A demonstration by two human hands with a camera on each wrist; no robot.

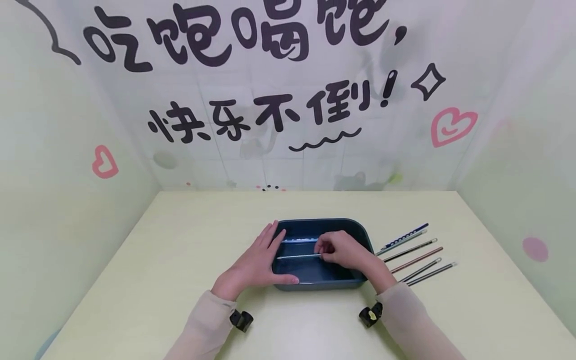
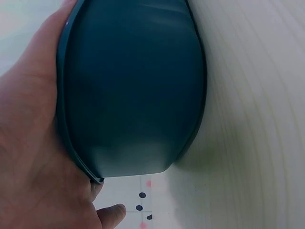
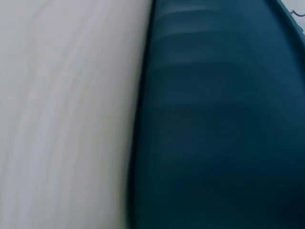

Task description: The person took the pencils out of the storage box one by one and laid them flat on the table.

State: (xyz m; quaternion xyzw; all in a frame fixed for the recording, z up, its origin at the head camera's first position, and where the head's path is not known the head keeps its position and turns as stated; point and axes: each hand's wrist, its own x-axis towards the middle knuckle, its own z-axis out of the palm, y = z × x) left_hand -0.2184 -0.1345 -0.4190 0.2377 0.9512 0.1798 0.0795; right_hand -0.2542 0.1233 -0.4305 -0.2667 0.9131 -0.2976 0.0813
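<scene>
A dark blue-green rectangular bin (image 1: 321,286) stands on the table between both hands. My left hand (image 1: 252,261) rests over its left side, fingers straight and spread, thumb lying along the front rim; the left wrist view has this hand (image 2: 28,124) against the rim above the bin's outer wall (image 2: 133,90). Inside the bin, my right hand (image 1: 345,251) pinches the right end of a slim pale pencil (image 1: 297,257), which lies crosswise. Behind it is a blue-and-white pencil (image 1: 298,241), partly covered by the right fingers. The right wrist view holds only the bin's outer wall (image 3: 214,119) and tabletop.
To the right of the bin several pencils lie fanned out on the table, among them a dark blue patterned one (image 1: 407,236) and a reddish-brown one (image 1: 418,260). The right forearm crosses in front of their near ends. A printed back wall (image 1: 270,170) borders the table (image 1: 148,280).
</scene>
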